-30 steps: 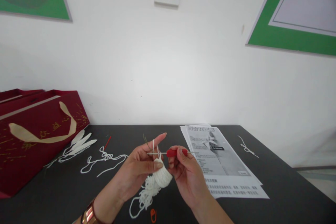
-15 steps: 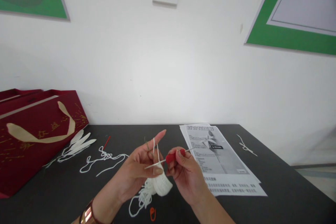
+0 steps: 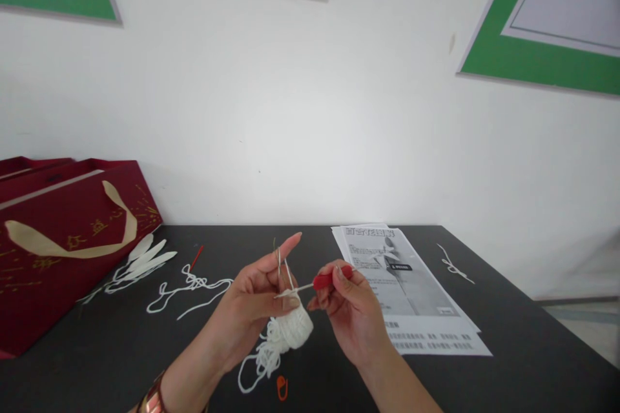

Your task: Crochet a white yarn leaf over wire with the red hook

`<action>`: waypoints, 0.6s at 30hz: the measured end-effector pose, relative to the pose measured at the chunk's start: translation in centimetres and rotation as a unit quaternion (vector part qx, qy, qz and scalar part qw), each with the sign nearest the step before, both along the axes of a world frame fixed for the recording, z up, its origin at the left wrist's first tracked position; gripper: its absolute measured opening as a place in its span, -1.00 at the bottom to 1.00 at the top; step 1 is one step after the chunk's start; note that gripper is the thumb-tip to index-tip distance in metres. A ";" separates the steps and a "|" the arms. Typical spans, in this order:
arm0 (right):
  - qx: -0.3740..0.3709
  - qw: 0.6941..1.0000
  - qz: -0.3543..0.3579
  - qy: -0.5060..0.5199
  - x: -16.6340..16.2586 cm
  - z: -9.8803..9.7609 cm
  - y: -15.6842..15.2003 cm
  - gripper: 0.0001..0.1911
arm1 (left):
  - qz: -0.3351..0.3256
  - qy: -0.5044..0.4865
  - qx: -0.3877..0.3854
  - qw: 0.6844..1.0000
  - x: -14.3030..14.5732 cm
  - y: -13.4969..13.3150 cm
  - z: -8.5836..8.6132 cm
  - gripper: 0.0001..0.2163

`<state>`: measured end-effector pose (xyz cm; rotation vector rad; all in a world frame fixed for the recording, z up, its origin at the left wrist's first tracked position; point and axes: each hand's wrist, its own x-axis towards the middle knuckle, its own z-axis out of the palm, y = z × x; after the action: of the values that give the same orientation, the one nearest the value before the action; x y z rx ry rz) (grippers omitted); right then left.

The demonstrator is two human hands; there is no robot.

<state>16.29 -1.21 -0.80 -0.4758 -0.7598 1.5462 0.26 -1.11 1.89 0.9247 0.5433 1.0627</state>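
My right hand (image 3: 351, 310) is closed around the red grip of a crochet hook (image 3: 332, 277), whose metal shaft points left. The hook's tip reaches the thumb of my left hand (image 3: 261, 300). That hand pinches a small bit of white yarn work at the hook; its exact shape is mostly hidden by the thumb. A strand of white yarn (image 3: 289, 274) runs up over my raised left index finger. A thin brownish wire-like piece (image 3: 275, 248) shows by that finger. Just below the hands lies a white yarn ball (image 3: 295, 329) with loose loops trailing left.
An orange stitch marker (image 3: 281, 388) lies in front. Printed sheets (image 3: 426, 297) are to the right, a small tied yarn piece (image 3: 454, 268) beyond them. Leftward are tangled yarn (image 3: 194, 284) with a red stick, white petal-shaped pieces (image 3: 145, 258) and dark red gift bags (image 3: 77, 239).
The hook has drawn back to the right, so less of its shaft passes my left thumb. My right hand has shifted slightly right and up. The view has tilted a little downward.
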 end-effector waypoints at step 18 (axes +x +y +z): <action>0.214 0.962 -0.115 -0.126 2.0 1.4 -0.9 -0.86 | 0.073 0.039 0.086 0.993 -0.2 -0.8 -0.1 -0.41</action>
<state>18.33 -2.08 0.62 -0.4228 -1.1625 1.0747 0.02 -1.88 1.84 1.0938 0.5987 1.2242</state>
